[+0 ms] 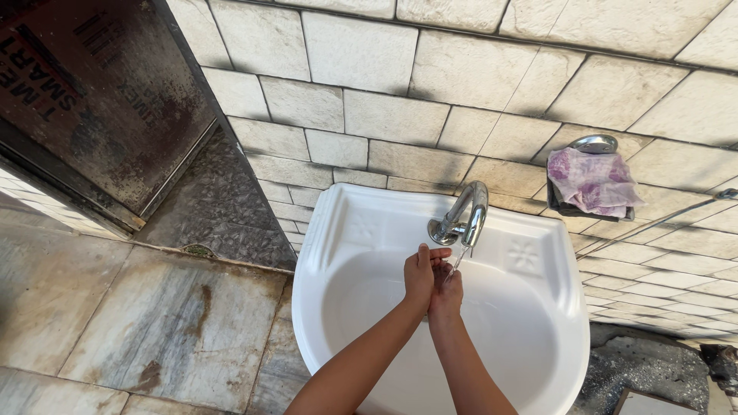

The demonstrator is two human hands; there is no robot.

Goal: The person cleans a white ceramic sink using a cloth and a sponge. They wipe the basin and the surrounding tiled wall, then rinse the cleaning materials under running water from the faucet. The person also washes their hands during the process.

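My left hand and my right hand are pressed together over the bowl of a white wash basin. A thin stream of water falls on them from the chrome tap mounted at the basin's back edge. The left hand's fingers lie over the right hand. Neither hand holds any object that I can make out.
A wall holder to the right of the tap carries a purple-patterned cloth. The wall behind is pale stone tile. A dark metal door stands at the upper left, above a stained tile floor.
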